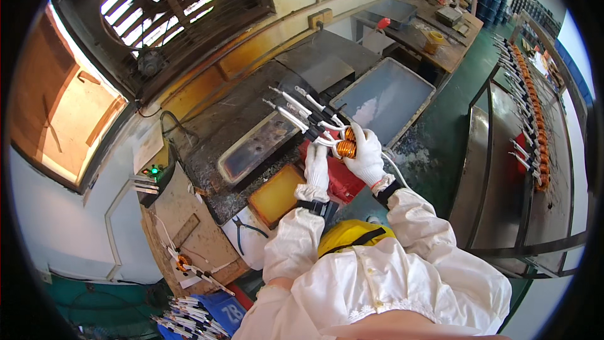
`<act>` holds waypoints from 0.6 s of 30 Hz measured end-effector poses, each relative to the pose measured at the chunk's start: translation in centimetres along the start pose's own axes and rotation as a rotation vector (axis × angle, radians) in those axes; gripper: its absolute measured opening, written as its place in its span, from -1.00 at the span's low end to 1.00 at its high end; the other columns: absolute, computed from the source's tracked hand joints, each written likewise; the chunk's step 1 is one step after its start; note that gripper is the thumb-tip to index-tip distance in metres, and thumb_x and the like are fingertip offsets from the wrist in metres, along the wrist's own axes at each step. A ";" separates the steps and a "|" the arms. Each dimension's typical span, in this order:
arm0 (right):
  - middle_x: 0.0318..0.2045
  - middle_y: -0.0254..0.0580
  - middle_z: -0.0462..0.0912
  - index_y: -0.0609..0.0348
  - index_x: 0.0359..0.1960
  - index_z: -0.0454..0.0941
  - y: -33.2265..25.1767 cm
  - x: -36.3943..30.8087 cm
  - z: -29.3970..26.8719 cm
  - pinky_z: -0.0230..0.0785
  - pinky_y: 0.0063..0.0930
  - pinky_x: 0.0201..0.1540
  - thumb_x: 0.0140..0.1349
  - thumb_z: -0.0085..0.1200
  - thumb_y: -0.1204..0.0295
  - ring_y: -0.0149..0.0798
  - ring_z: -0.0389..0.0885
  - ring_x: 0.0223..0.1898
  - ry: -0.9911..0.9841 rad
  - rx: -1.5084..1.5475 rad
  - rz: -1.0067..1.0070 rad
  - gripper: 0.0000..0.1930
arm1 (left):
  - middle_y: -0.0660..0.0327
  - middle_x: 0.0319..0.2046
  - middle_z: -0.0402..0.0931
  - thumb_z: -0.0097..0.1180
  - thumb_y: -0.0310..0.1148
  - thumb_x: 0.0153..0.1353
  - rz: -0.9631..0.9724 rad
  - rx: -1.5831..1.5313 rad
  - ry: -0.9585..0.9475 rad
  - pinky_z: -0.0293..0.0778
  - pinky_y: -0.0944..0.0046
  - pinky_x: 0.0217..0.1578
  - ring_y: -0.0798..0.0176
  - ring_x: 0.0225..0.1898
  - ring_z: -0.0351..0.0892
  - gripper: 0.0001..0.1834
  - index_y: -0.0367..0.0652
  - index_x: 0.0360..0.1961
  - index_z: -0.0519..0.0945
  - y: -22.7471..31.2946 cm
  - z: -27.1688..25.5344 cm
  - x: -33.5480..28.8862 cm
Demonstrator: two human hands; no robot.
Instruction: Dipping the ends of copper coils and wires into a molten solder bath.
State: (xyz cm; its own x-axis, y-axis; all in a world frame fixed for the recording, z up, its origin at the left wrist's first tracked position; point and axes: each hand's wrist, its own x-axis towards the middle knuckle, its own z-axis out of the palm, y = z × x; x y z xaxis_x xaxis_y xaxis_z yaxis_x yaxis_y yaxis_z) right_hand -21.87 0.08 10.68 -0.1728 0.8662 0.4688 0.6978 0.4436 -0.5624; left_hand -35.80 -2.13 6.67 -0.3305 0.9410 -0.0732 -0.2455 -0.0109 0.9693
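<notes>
Our right grip [367, 158] holds the copper-wound coils [346, 148] and our left grip [316, 170] their white-sleeved leads [291, 117], presumably so these point far left, away from us.

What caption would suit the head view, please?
White-gloved right hand holding rounded orange wire coils with slim white leads; white-gloved left hand alongside.

head | left fisheye | head-worn | facing down | wearer's torso [371, 274] close
</notes>
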 end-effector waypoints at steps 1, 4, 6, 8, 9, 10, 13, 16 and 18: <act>-0.18 0.12 0.46 0.11 0.10 0.32 0.0 -0.2 0.3 0.36 -0.09 -0.09 -0.20 0.27 0.37 0.16 0.47 -0.15 0.007 0.002 -0.035 -0.30 | 0.27 -0.14 0.44 -0.05 -0.13 0.28 0.071 -0.037 0.006 0.31 0.42 -0.20 0.44 -0.24 0.34 -0.56 -0.21 0.07 0.43 -0.6 -0.4 -0.6; -0.20 0.11 0.47 0.14 0.06 0.36 0.2 -0.7 1.0 0.38 -0.09 -0.13 -0.20 0.28 0.35 0.15 0.49 -0.19 0.089 -0.049 -0.063 -0.33 | 0.05 0.05 0.42 -0.08 -0.23 0.28 0.080 0.436 0.015 0.29 0.29 0.07 0.18 0.04 0.40 -0.50 -0.29 0.18 0.31 -2.8 -1.0 -2.9; -0.22 0.11 0.48 0.16 0.05 0.37 0.2 -0.8 1.2 0.39 -0.11 -0.17 -0.18 0.31 0.29 0.14 0.50 -0.22 0.124 -0.057 -0.070 -0.33 | -0.09 0.09 0.38 -0.07 -0.28 0.25 0.147 0.552 -0.067 0.32 0.17 0.08 0.04 0.06 0.44 -0.48 -0.29 0.20 0.27 -3.3 -1.1 -3.7; -0.24 0.11 0.49 0.18 0.04 0.38 0.2 -1.0 1.0 0.39 -0.13 -0.19 -0.17 0.33 0.23 0.13 0.51 -0.24 0.157 -0.013 -0.028 -0.32 | -0.15 0.05 0.38 -0.05 -0.29 0.20 0.290 0.774 -0.051 0.38 0.07 0.00 -0.14 0.01 0.44 -0.46 -0.28 0.19 0.27 -3.4 -0.4 -4.1; -0.25 0.11 0.50 0.18 0.04 0.38 0.4 -1.2 1.0 0.40 -0.13 -0.20 -0.16 0.34 0.20 0.13 0.52 -0.26 0.198 -0.021 -0.058 -0.32 | -0.15 0.05 0.38 -0.05 -0.29 0.20 0.293 0.773 -0.054 0.38 0.07 0.00 -0.14 0.01 0.44 -0.46 -0.28 0.19 0.27 -3.2 -0.2 -4.3; -0.25 0.11 0.50 0.18 0.04 0.38 0.6 -1.3 1.0 0.40 -0.13 -0.20 -0.16 0.34 0.20 0.13 0.52 -0.26 0.201 -0.024 -0.058 -0.32 | -0.12 0.06 0.38 -0.04 -0.30 0.19 0.292 0.868 -0.058 0.41 0.03 -0.03 -0.15 -0.02 0.46 -0.45 -0.21 0.20 0.25 -2.9 -0.1 -4.6; -0.26 0.10 0.49 0.19 0.03 0.38 0.7 -1.4 1.0 0.39 -0.13 -0.21 -0.16 0.34 0.18 0.11 0.52 -0.26 0.220 -0.041 -0.108 -0.31 | -0.09 0.07 0.38 -0.03 -0.30 0.16 0.305 0.958 -0.061 0.43 -0.01 -0.08 -0.17 -0.04 0.47 -0.42 -0.13 0.23 0.22 -2.8 -0.4 -4.9; -0.27 0.09 0.49 0.20 0.03 0.38 0.3 -1.1 1.0 0.39 -0.13 -0.22 -0.16 0.35 0.18 0.11 0.52 -0.27 0.178 -0.018 -0.080 -0.31 | -0.08 0.08 0.37 -0.02 -0.29 0.15 0.347 0.960 -0.051 0.43 -0.01 -0.08 -0.17 -0.05 0.47 -0.39 -0.12 0.25 0.19 -3.7 -1.1 -4.4; -0.27 0.08 0.49 0.20 0.04 0.38 0.5 -1.2 1.2 0.39 -0.13 -0.22 -0.16 0.35 0.18 0.10 0.52 -0.27 0.178 -0.014 -0.093 -0.31 | -0.08 0.08 0.37 -0.02 -0.28 0.15 0.377 0.965 -0.044 0.43 -0.01 -0.08 -0.17 -0.05 0.47 -0.39 -0.12 0.24 0.19 -3.7 -1.0 -4.4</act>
State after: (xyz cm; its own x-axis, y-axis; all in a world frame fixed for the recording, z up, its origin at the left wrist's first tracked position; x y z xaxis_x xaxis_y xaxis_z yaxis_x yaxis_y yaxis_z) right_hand -22.17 -0.48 9.03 -0.1126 0.7666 0.6322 0.6943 0.5159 -0.5019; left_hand -34.37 -6.58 3.12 -0.1963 0.9444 0.2638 0.7080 -0.0496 0.7045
